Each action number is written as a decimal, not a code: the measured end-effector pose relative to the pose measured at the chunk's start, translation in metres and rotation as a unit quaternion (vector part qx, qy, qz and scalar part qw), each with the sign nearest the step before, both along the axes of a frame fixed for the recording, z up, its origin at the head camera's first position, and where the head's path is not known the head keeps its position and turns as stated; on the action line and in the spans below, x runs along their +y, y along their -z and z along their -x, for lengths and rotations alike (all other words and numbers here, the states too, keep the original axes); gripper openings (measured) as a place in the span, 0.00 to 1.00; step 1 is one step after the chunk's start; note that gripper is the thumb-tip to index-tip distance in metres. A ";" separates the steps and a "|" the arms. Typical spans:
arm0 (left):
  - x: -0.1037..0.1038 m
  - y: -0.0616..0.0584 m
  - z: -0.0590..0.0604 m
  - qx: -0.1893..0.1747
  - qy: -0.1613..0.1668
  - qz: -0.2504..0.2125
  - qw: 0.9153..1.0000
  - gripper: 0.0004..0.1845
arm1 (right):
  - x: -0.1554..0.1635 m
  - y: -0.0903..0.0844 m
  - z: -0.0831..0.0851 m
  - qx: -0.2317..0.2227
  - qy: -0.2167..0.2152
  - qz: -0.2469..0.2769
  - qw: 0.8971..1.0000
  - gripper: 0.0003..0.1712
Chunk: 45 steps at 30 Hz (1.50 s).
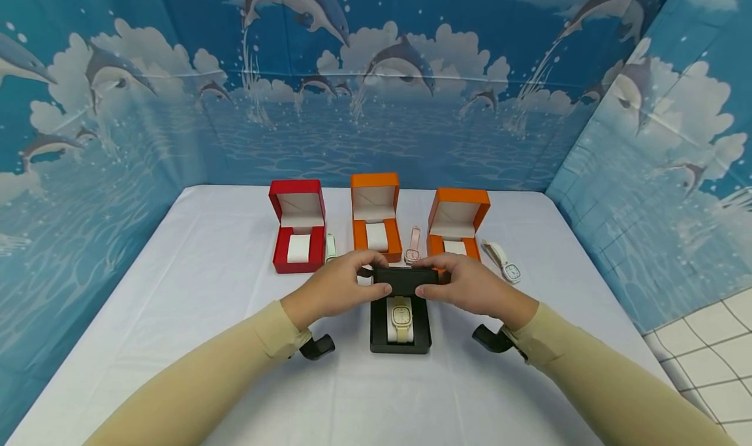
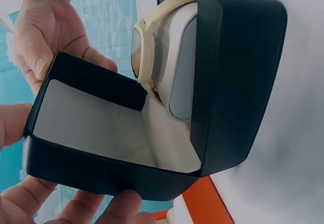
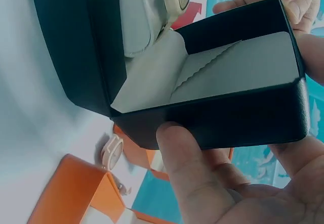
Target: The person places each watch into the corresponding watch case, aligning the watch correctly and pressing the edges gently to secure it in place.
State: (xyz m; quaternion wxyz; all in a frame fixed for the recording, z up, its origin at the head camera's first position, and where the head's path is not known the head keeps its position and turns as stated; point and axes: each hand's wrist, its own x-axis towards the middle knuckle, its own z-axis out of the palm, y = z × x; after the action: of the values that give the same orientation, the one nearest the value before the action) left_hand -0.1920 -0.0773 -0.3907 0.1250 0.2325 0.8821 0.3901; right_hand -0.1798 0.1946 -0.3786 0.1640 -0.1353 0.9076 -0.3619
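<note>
Both hands, left hand (image 1: 335, 289) and right hand (image 1: 470, 286), are gripping the lid (image 1: 405, 277) of a black box (image 1: 401, 328) near the counter's (image 1: 176, 302) front edge, fingers curled round it, apparently steadying it half-open over the cream watch (image 1: 402, 315) inside. Three coloured boxes (image 1: 375, 217) are standing open behind.

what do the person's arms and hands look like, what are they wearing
Both arms wear long beige sleeves with buttoned cuffs. The left hand and right hand are bare, with no gloves or rings visible. A small black camera unit is strapped under each wrist.
</note>
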 end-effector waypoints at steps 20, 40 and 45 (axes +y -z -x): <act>-0.003 0.014 -0.018 0.032 0.051 0.050 0.997 0.24 | -0.014 0.010 -0.031 0.061 -0.008 -0.063 0.996 0.28; 0.000 0.022 -0.029 0.101 0.120 0.156 0.975 0.28 | -0.027 0.029 -0.049 0.115 -0.037 -0.178 0.977 0.30; -0.009 0.023 -0.029 0.137 0.142 0.166 0.966 0.30 | -0.021 0.024 -0.047 0.128 -0.061 -0.182 0.973 0.28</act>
State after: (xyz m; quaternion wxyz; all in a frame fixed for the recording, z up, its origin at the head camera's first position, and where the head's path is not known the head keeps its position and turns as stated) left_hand -0.1631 -0.0867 -0.4133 0.0937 0.3828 0.9011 0.1806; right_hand -0.1329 0.1732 -0.4026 0.0898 -0.2034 0.9618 -0.1597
